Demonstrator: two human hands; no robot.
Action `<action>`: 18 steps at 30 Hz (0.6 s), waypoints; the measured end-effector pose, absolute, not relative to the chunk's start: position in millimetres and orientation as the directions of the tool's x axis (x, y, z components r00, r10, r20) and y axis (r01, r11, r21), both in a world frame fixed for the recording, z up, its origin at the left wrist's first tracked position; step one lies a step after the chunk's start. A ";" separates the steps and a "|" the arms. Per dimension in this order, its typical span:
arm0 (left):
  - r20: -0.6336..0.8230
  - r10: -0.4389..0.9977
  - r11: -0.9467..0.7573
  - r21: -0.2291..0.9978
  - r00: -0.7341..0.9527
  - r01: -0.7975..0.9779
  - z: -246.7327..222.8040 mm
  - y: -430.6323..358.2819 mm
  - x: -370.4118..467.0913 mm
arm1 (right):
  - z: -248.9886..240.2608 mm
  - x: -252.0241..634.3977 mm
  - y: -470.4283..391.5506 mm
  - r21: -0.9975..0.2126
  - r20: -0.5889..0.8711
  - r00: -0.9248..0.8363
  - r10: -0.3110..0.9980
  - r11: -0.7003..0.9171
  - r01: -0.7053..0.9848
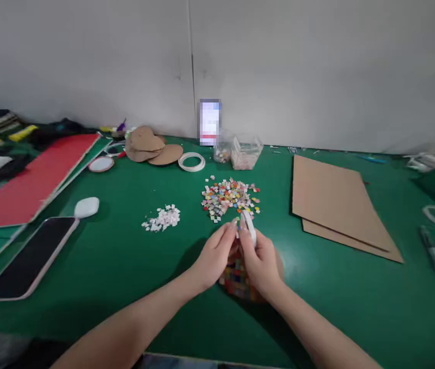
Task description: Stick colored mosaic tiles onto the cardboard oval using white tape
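Note:
My right hand point(261, 259) is closed around a narrow white roll of tape point(249, 228), held edge-on. Close beside it, my left hand point(215, 253) has its thumb and finger pinched together; what lies between them is too small to make out, though bits of green and blue show by the fingertips. Under both hands is a round board covered with coloured mosaic tiles point(238, 279), partly hidden by them and blurred. Just beyond the fingers lies a loose pile of coloured mosaic tiles point(230, 195).
White paper scraps point(162, 218) and a phone point(30, 259) lie to the left, with a white case point(86, 207). Cardboard sheets point(332, 197) are at right. Behind stand clear containers point(246, 154), a white ring point(191, 162), cardboard discs point(144, 143) and a lit screen point(210, 122).

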State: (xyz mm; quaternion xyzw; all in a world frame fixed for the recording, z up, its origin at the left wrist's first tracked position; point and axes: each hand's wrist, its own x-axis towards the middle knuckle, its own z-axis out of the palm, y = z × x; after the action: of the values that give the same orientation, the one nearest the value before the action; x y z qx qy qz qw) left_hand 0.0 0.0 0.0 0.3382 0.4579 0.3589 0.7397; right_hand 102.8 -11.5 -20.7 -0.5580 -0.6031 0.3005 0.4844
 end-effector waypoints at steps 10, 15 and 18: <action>-0.384 0.851 0.473 0.857 0.359 -0.204 -4.1 3.0 -5.0 | -24.6 101.9 -11.6 -0.963 0.175 0.111 0.978 0.146 0.227; -0.327 0.880 0.392 0.910 0.344 -0.137 -9.8 2.8 -6.5 | -22.1 102.2 -11.3 -0.985 0.141 0.105 0.984 0.129 0.117; -0.283 0.902 0.330 0.939 0.325 -0.097 -15.7 3.0 -6.8 | -21.9 102.9 -11.3 -0.974 0.178 0.091 0.980 0.162 0.161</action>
State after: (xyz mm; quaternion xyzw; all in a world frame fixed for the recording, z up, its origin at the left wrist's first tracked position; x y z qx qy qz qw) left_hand -6.8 3.0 -15.7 0.4475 0.4499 0.3672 0.6801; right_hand 102.9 -11.3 -21.9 -0.5175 -0.5509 0.3887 0.5269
